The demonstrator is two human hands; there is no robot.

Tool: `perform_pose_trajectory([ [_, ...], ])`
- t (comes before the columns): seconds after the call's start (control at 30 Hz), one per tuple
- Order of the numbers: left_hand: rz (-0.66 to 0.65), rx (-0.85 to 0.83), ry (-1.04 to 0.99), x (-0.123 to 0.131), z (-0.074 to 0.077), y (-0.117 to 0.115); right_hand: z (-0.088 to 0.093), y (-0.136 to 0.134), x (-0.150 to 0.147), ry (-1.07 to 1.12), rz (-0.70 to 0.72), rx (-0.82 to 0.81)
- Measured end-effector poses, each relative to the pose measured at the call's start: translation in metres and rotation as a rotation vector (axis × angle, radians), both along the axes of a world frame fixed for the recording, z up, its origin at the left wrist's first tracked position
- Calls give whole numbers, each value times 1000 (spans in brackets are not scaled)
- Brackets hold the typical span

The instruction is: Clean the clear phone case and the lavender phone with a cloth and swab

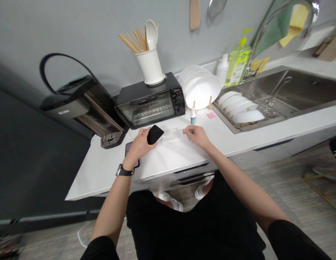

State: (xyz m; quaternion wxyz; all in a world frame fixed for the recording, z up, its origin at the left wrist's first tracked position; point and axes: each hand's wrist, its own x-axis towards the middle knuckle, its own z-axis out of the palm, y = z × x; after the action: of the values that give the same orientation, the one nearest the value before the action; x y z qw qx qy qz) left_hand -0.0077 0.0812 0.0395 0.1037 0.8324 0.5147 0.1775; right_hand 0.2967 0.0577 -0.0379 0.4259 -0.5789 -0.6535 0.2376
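Note:
My left hand (140,145), with a watch on its wrist, grips a black phone (155,135) just above the white counter. Beneath that wrist lies a second phone (127,147), partly covered by the hand. My right hand (197,135) is closed in a pinch on a small pink item (184,131) at its fingertips. Between the hands a clear flat case (171,134) rests on the counter. A small white bottle with a blue label (193,117) stands behind my right hand, and a pink sticky note (211,115) lies to the bottle's right.
A toaster oven (150,104) holding a utensil cup (150,66) stands at the back. Left of it is a black dispenser machine (86,104). White plates (201,90), a green soap bottle (238,65) and a sink (297,90) with bowls (249,116) are on the right.

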Motion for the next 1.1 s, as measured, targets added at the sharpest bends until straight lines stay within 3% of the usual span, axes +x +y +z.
perform_pose_trajectory([
  [0.13, -138, -15, 116, -12, 6, 38, 0, 27, 6, -284, 83, -14],
  [0.3, -396, -90, 64, 7, -3, 61, -1, 50, 0, -509, 200, 1],
  [0.6, -637, -179, 208, 30, -6, 87, -9, 57, -7, -573, 330, 131],
  [0.87, -645, -310, 182, 24, -13, 89, -18, 62, -7, -498, 397, 200],
  [1.1, -639, -318, 205, 32, -1, 81, -16, 63, -6, -449, 400, 188],
])
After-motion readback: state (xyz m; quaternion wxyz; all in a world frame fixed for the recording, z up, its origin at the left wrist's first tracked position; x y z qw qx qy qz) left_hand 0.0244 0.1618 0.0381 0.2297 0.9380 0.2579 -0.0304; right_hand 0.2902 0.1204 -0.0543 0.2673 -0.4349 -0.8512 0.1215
